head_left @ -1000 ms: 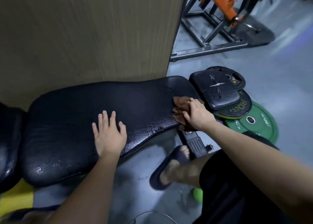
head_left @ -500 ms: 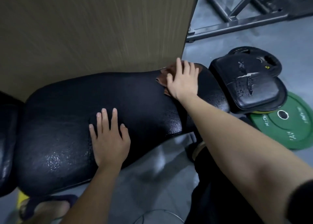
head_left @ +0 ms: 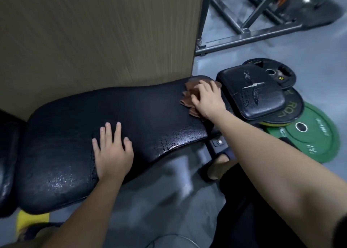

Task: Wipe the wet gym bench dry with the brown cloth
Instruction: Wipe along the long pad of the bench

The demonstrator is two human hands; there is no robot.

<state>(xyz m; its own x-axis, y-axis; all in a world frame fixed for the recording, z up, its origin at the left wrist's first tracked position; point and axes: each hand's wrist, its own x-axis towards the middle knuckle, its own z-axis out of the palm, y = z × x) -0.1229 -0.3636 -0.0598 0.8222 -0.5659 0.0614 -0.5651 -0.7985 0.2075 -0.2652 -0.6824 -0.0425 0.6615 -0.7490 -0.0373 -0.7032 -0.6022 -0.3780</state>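
Two bare hands are on the job here, both planted on the bench (head_left: 131,120). Biggest thing in view is that bench, a long black padded cushion with a cracked, leathery skin, running from lower left up to the right, its far edge tucked against a tall wooden panel (head_left: 93,37). Water beads glisten along its near edge, thick by the right end and again at the lower left, while the middle stretch looks dull and matte.

Past the right end sits a smaller black pad (head_left: 257,95), its cover split by a pale tear and speckled with droplets. It rests over a stack of weight plates on the grey floor: a green plate (head_left: 315,135) nearest, black ones behind. A grey steel frame (head_left: 244,33) crosses the top right.

The left hand (head_left: 112,152) lies flat on the cushion's near middle, fingers spread, holding nothing. The right hand (head_left: 206,99) presses palm-down, fingers apart, on the brown cloth (head_left: 187,97) at the far right end of the bench. The cloth is small, rumpled, rust-brown, bunched in folds, poking out to the left of the fingers and beneath the wrist.
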